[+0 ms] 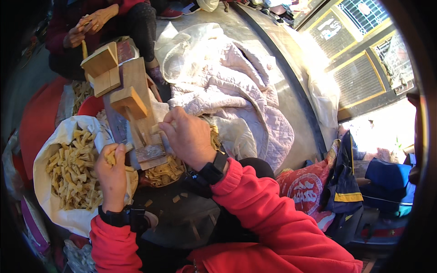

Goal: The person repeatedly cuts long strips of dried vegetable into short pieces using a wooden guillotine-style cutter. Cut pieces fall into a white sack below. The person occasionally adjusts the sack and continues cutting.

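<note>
My left hand (111, 174) is closed around a yellowish dried stalk piece (111, 158), whose ends stick out past the fingers. It is beside the rim of a white woven sack (42, 170) holding many short dried pieces (73, 167). My right hand (187, 136) pinches a small pale piece (156, 129) between thumb and fingers, partly hidden by the hand. Between the hands stands a wooden bench-like device (135, 73) with an upright wooden block (128, 102) and a worn, whitish end plate (150, 152). Flat yellowish pieces (165, 172) lie in a container under that end.
Opposite me, another person's hands (88, 25) hold a yellowish piece near a second wooden device (100, 68). A pale quilted cover (235, 85) is spread right of the bench. A red bag (302, 187) and dark clothing (344, 181) lie at the right, below a panelled door (355, 78).
</note>
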The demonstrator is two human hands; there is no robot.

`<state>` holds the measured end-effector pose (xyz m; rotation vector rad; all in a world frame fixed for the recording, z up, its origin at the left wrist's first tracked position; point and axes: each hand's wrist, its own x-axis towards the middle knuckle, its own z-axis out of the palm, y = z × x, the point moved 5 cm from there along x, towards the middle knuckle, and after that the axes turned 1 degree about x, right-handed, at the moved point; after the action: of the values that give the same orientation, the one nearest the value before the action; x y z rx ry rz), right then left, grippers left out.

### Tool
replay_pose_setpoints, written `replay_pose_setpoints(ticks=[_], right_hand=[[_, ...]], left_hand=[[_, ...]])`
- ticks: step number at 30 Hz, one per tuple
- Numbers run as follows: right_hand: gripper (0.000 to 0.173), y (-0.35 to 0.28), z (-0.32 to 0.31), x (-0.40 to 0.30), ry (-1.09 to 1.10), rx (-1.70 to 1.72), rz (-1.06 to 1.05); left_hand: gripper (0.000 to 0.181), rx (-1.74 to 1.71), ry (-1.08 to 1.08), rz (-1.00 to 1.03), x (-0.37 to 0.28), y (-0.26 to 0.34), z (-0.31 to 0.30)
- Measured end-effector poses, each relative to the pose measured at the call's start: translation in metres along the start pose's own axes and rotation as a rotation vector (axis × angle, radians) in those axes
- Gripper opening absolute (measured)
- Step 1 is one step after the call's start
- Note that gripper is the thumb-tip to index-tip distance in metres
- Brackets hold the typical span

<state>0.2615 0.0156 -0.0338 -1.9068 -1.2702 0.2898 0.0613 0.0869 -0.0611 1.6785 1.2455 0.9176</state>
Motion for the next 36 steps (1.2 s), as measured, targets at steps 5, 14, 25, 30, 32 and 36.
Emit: replay_pose_setpoints(ticks=[5,14,25,30,32,36], right_hand=[[0.020,-0.034,0.004,-0.035,0.051,0.233,-0.456],[0.026,-0.044,0.002,-0.069,-0.186,0.504,-0.672],[0.013,-0.031,0.039,-0.071,-0.753,0.776,0.118],[0.010,-0.039,0.054,-0.104,-1.108,1.410,0.826],[0.016,-0.037,0.041,-0.090,-0.826,1.346,0.673],[0.017,-0.044,0.012,-0.069,-0.550,0.942,0.216]], left_hand=[[0.023,-0.091,-0.116,-0.023,-0.034,0.001,-0.018],[0.037,-0.489,-0.733,-0.378,-0.077,-0.017,0.009],[0.025,0.276,-0.327,0.664,-0.065,0.067,-0.017],[0.025,0.277,-0.212,0.961,-0.075,0.075,-0.024],[0.026,0.248,-0.096,0.914,-0.073,0.075,-0.028],[0.028,0.153,-0.106,0.698,-0.061,0.068,-0.028]])
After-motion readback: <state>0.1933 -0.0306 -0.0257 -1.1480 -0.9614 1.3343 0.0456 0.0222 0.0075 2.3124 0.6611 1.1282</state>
